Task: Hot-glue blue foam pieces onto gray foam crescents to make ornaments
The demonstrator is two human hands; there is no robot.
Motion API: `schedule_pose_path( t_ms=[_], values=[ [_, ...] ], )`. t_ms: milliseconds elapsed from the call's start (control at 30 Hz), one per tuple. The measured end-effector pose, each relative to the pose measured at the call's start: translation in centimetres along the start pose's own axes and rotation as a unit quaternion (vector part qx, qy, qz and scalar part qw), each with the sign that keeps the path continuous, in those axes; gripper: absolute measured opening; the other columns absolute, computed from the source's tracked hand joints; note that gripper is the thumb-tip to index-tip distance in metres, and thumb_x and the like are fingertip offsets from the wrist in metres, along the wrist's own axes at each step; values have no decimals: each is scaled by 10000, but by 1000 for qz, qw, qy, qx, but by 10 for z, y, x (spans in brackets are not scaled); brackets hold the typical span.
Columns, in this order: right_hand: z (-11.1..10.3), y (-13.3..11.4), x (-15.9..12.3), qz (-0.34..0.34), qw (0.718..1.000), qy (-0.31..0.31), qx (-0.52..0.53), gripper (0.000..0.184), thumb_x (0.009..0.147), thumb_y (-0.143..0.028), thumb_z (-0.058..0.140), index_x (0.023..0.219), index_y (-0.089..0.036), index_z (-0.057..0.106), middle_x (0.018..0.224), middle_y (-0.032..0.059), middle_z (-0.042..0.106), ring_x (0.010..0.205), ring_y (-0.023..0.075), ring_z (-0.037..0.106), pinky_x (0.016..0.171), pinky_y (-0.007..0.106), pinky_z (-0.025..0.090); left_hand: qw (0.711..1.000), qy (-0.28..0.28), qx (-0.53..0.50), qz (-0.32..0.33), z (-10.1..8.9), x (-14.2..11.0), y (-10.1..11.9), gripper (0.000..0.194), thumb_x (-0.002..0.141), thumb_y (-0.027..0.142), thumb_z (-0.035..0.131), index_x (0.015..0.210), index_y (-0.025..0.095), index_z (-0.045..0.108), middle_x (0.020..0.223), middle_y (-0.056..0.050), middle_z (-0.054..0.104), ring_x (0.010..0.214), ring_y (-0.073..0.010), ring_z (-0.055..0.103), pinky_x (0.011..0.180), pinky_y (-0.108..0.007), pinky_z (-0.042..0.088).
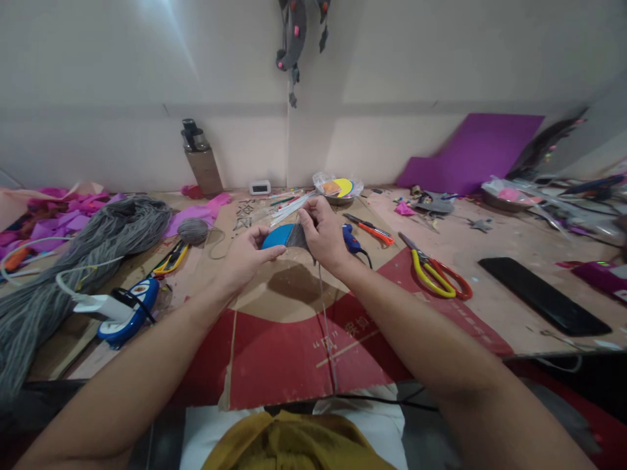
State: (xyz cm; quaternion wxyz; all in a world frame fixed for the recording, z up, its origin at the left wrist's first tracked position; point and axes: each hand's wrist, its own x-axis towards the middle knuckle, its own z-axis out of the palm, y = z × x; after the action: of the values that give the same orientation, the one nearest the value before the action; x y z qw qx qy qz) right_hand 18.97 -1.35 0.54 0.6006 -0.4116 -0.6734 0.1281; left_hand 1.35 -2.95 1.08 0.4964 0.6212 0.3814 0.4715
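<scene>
Holding the blue piece (277, 237) at its rounded outer edge, the left hand (247, 253) has its fingers pinching the rim, thumb along the near side. The piece is flat, smooth and matte, with a curved outline; it is positioned between both hands, above the cardboard (279, 352).

The right hand (321, 234) has its fingers pinching at the grey section (298, 237) that covers the other end of the piece — a fibrous band with a straight boundary against the blue. One grey strand (324, 313) hangs below this hand and runs down across the cardboard, which is printed red over plain brown.

Left of the hands, a small wound yarn ball (192, 231) rests near a thick, loose yarn skein (132, 228), both grey. Right of the hands, scissors (434, 266) lie with pointed metal blades and looped handles — one yellow, one red — just beside an orange-red cutter (371, 228). Behind, a stiff purple sheet (490, 153) leans against the wall (392, 143) at the back of the surface (482, 243).
</scene>
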Motion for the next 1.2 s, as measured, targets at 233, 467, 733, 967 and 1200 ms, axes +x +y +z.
schedule_pose_path(
  t_ms=[233, 467, 733, 967, 1200],
  values=[
    [2, -2, -1, 5, 1000, -9, 15, 116, 914, -336, 469, 863, -237, 437, 779, 8, 545, 712, 159, 529, 672, 313, 411, 999, -16, -30, 7, 1, -2, 3, 361, 584, 231, 816, 820, 177, 548, 731, 37, 571, 647, -99, 532, 627, -222, 413],
    [7, -6, -4, 15, 999, -6, 48, 110, 914, -330, 469, 872, -230, 451, 776, 1, 530, 713, 148, 519, 670, 300, 403, 997, -37, -61, -4, -2, -5, 6, 397, 609, 218, 791, 877, 209, 498, 761, 50, 567, 647, -100, 524, 604, -208, 394],
    [6, -11, -3, 8, 1000, -3, 25, 117, 899, -324, 461, 845, -222, 446, 759, 2, 523, 717, 146, 506, 670, 295, 399, 998, -46, 4, -43, -1, -1, 2, 222, 615, 151, 682, 832, 149, 633, 690, 6, 600, 614, -117, 515, 595, -233, 377],
    [7, -8, -5, 4, 999, 10, 34, 130, 919, -344, 437, 853, -233, 421, 753, 0, 513, 698, 148, 507, 689, 307, 413, 997, -48, -21, -58, -1, -2, 4, 151, 629, 164, 668, 775, 157, 627, 625, 15, 593, 590, -118, 514, 601, -234, 379],
    [6, -14, -7, -6, 999, 28, 24, 113, 945, -329, 392, 877, -240, 391, 760, 1, 533, 711, 149, 547, 706, 307, 424, 997, -51, -30, -55, 0, -3, 6, 125, 629, 166, 674, 739, 156, 615, 612, 15, 591, 583, -113, 511, 603, -231, 379]
  ],
)
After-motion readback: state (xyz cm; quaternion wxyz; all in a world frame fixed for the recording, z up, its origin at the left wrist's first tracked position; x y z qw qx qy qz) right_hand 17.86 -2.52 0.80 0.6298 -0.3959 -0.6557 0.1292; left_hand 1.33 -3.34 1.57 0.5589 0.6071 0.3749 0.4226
